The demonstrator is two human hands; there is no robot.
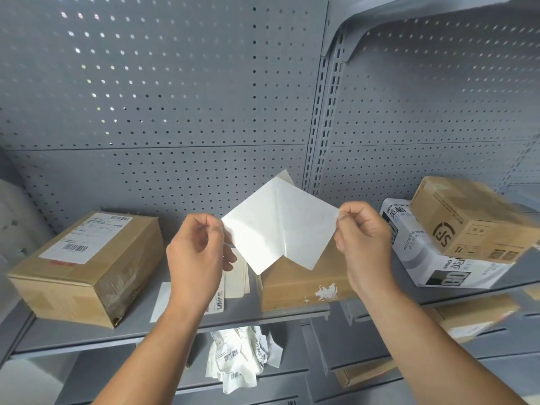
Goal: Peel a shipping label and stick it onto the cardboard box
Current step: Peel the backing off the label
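I hold a white shipping label sheet (280,226) up in front of the shelf, its blank side towards me, creased down the middle. My left hand (198,255) pinches its left corner and my right hand (362,244) pinches its right corner. Directly behind and below the sheet a plain cardboard box (301,285) sits on the shelf, with torn white label scraps on its front face. My hands and the sheet hide most of its top.
A cardboard box with a label on top (87,267) stands at the left of the grey metal shelf (181,323). More label sheets (233,285) lie behind my left hand. A white printed carton (432,264) with a brown box (470,217) on it is at right. Crumpled label backings (242,358) lie on the lower shelf.
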